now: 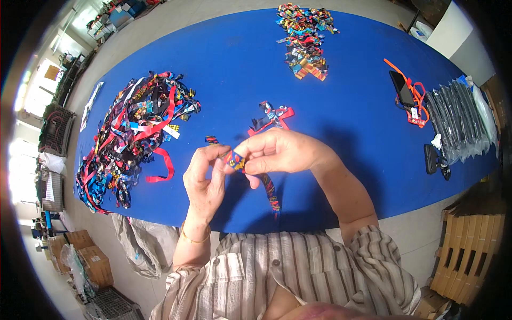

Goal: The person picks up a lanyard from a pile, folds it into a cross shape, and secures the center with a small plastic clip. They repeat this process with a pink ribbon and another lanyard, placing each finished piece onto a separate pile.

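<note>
A narrow strip of printed ribbon (272,196), dark with red, yellow and blue patterning, is pinched between my two hands above the table. My left hand (204,178) grips it with thumb and fingers, and one short end pokes out above that hand. My right hand (285,152) pinches the same ribbon at a folded or looped part; its long tail hangs down toward my body. Just beyond my hands lies a small cluster of ribbon pieces (273,117), red, black and light patterned. To the left spreads a large tangled heap of mixed ribbons (133,125).
The blue table (224,58) carries a pile of short folded ribbon pieces (305,40) at the far side. At right are a black phone (401,88), an orange cord (425,101), plastic-wrapped dark flat packs (458,122) and a small black object (430,158). Cardboard boxes (92,261) stand lower left.
</note>
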Action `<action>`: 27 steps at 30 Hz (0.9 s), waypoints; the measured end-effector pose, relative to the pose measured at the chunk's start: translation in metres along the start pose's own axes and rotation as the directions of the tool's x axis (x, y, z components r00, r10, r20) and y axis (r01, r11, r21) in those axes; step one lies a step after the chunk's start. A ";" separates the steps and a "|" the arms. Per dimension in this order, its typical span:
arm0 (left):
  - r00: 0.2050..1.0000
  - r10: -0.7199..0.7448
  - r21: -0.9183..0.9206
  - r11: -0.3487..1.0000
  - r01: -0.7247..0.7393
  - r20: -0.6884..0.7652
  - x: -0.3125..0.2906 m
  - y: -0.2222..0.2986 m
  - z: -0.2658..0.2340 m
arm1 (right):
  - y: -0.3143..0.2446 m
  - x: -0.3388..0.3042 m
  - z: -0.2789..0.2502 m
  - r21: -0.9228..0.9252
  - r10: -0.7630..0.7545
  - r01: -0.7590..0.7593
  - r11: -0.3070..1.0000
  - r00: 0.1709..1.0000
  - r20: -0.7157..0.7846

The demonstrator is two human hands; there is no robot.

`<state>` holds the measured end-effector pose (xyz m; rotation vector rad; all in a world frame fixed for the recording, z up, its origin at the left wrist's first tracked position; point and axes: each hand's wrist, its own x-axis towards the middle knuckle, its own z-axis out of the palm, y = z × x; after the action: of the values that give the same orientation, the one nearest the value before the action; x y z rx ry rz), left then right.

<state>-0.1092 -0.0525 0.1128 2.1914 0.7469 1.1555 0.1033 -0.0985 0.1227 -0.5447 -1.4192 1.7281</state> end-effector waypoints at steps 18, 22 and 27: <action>0.818 -0.507 -0.480 0.666 0.571 0.271 0.015 -0.005 0.005 | 0.007 0.006 -0.019 -0.087 0.016 -0.041 0.995 0.963 -0.270; 0.818 -0.492 -0.490 0.656 0.574 0.299 0.015 -0.007 0.007 | 0.011 0.004 -0.023 -0.112 0.036 -0.076 0.991 0.944 -0.327; 0.857 -0.420 -0.369 0.777 0.509 0.297 0.014 -0.018 0.004 | 0.008 0.005 -0.021 -0.114 0.044 -0.082 0.990 0.952 -0.302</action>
<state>-0.1029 -0.0306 0.1060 1.5860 0.7952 0.7407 0.1142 -0.0824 0.1106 -0.8894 -1.3088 1.5342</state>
